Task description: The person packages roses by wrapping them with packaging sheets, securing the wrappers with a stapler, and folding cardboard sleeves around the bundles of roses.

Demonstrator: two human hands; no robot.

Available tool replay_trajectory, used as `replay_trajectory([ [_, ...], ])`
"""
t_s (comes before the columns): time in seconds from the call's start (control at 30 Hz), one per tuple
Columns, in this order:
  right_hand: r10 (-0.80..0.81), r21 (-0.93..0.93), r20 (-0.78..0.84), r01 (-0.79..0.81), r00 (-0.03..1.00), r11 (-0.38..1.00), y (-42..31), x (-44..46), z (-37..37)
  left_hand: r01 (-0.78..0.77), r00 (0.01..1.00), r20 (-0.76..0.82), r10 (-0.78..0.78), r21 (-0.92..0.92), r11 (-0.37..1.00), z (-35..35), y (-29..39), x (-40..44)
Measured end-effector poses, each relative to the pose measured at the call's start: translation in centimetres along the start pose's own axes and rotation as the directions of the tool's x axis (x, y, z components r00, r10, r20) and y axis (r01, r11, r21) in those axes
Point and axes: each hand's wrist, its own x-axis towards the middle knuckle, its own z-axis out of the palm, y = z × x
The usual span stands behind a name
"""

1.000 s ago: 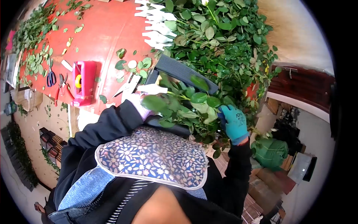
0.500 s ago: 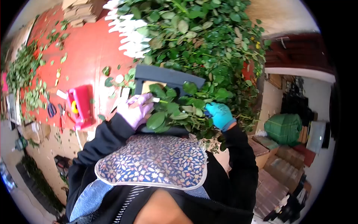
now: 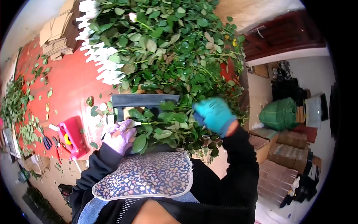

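Leafy green rose stems (image 3: 164, 132) lie across a dark ridged frame (image 3: 145, 98) in front of me. My left hand (image 3: 120, 138), in a lilac glove, is at their left end. Its fingers are closed by a small white tip (image 3: 135, 123), apparently pinching the stems there. My right hand (image 3: 215, 115), in a teal glove with a dark blue palm, is raised at the right side of the leaves. Motion blurs its fingers, so whether it holds anything is unclear.
Beyond the frame lies a large heap of leafy stems (image 3: 156, 48), with white wraps (image 3: 106, 61) along its left side. On the red table (image 3: 71, 86) are a pink tape dispenser (image 3: 73, 137), scissors (image 3: 47, 142), red-handled pliers (image 3: 57, 147) and folded cardboard (image 3: 57, 33).
The camera view has shifted, moving the scene left and downward. My right hand has lifted relative to the leaves and now blurs. My left hand stays at the stems' left end.
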Motion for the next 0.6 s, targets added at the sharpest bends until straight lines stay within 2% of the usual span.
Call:
replay_trajectory([
  [0.03, -0.067, -0.065, -0.279, 0.051, 0.958, 0.997, -0.6, 0.3, -3.0, 0.013, 1.0, 0.008, -0.013, -0.026, 1.0, -0.1, -0.1, 0.0],
  [0.07, -0.143, -0.138, -0.532, 0.081, 0.834, 0.987, -1.3, 1.2, -5.4, -0.004, 1.0, -0.008, 0.004, 0.009, 1.0, -0.4, 0.3, 0.2],
  [0.13, -0.236, -0.13, -0.689, 0.204, 0.685, 0.97, -2.5, 6.0, -7.8, 0.001, 1.0, -0.009, -0.001, 0.039, 0.999, -0.9, 0.7, 0.5],
  [0.2, -0.306, -0.118, -0.71, 0.322, 0.634, 0.939, -2.6, 13.0, -7.2, -0.04, 0.998, -0.046, 0.045, 0.104, 0.994, -1.7, 1.1, 0.9],
  [0.27, -0.343, -0.159, -0.664, 0.322, 0.665, 0.933, -2.6, 19.5, -6.9, -0.045, 0.997, -0.052, 0.049, 0.072, 0.996, -1.5, 1.1, 1.0],
  [0.33, -0.243, -0.209, -0.671, 0.137, 0.701, 0.968, -2.7, 25.0, -5.8, -0.027, 0.998, -0.056, 0.034, 0.115, 0.993, -1.2, 1.2, 0.9],
  [0.4, -0.054, -0.181, -0.518, -0.047, 0.854, 0.982, -3.0, 27.8, -5.1, 0.054, 0.998, 0.031, -0.058, 0.127, 0.99, -0.7, 1.4, 0.8],
  [0.47, -0.088, -0.318, -0.417, -0.055, 0.905, 0.947, -2.9, 28.7, -5.1, 0.06, 0.998, -0.016, -0.058, 0.116, 0.991, -0.1, 1.0, 0.4],
  [0.53, -0.122, -0.211, -0.502, 0.015, 0.856, 0.977, -2.5, 27.6, -5.8, 0.102, 0.993, -0.055, -0.102, 0.008, 0.995, 0.8, 0.9, 0.3],
  [0.57, -0.093, -0.22, -0.463, -0.013, 0.882, 0.975, -2.2, 26.5, -6.8, 0.04, 0.996, -0.083, -0.036, 0.053, 0.998, 0.5, 1.0, 0.3],
  [0.6, -0.127, -0.21, -0.583, 0.002, 0.803, 0.978, -1.4, 25.9, -6.8, 0.196, 0.98, 0.006, -0.197, -0.16, 0.967, 1.9, 0.4, 0.1],
])
